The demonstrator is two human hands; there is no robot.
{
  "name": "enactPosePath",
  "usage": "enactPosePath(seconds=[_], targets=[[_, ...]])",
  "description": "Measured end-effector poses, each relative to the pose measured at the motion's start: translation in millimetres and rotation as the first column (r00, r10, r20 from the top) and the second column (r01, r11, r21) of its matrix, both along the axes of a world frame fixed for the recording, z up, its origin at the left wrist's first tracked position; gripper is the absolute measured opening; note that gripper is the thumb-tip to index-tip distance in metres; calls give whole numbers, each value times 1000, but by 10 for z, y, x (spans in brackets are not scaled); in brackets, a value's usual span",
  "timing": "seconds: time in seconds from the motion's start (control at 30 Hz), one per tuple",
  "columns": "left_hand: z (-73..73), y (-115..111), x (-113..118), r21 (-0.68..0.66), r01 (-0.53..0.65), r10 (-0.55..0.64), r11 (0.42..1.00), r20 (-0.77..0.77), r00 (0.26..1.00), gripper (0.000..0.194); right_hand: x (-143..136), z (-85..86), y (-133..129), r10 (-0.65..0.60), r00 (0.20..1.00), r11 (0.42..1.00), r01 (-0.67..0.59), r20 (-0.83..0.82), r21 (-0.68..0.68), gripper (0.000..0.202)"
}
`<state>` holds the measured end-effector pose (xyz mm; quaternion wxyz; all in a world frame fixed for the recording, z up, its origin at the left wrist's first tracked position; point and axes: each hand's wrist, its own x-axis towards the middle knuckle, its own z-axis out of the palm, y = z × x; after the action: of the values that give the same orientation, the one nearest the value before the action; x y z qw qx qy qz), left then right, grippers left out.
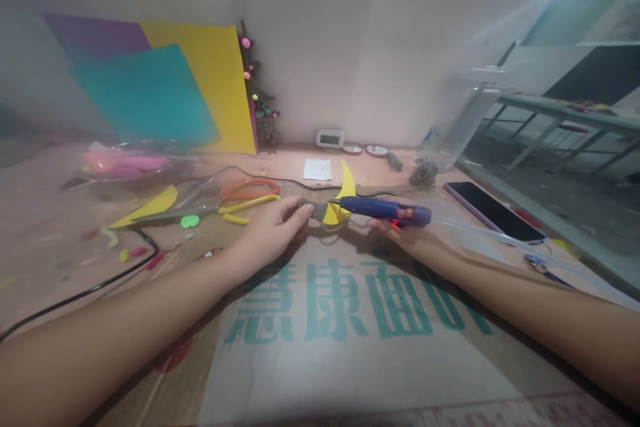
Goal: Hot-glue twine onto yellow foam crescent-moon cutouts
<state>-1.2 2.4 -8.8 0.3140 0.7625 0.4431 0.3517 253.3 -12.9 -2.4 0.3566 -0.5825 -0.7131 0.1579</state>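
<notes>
A blue hot glue gun (380, 209) with a lit red light is gripped in my right hand (395, 230), its nozzle pointing left. The nozzle tip meets or hangs just over a small dark grey piece (318, 211), which my left hand (283, 227) pinches between thumb and fingers. Beside that grey piece stands a curved yellow crescent (349, 185), its tip pointing up; whether the two are joined I cannot tell. A clear glue stick (470, 230) trails from the gun's rear. Orange-handled scissors (250, 187) and yellow-handled scissors (250, 208) lie left of my left hand.
Coloured sheets (200, 87) lean on the wall. A phone (493, 211) lies at right, near a plastic container (455, 120). A small digital clock (330, 139) stands at the back. Black cable (100, 285) crosses the left side, near a yellow cutout (150, 207) and scraps.
</notes>
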Motion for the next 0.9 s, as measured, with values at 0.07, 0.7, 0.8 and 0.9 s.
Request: enactPosePath(seconds=[0.07,0.7,0.8,0.9], targets=[[-6,1,7,-13,-8,8,1000,8,1000,37,-17,51,-21,-21,1000,1000,21,9,-19,25],[1,31,59,-125,3,1,992,31,1000,33,291,459,152,-26,995,992,14,-94,-124,51],[-5,41,57,-118,8,-4,993,34,999,33,250,552,268,-78,996,990,74,-35,-121,46],[-19,47,51,-121,-6,11,993,40,999,33,160,633,516,-129,991,979,132,28,-155,44]])
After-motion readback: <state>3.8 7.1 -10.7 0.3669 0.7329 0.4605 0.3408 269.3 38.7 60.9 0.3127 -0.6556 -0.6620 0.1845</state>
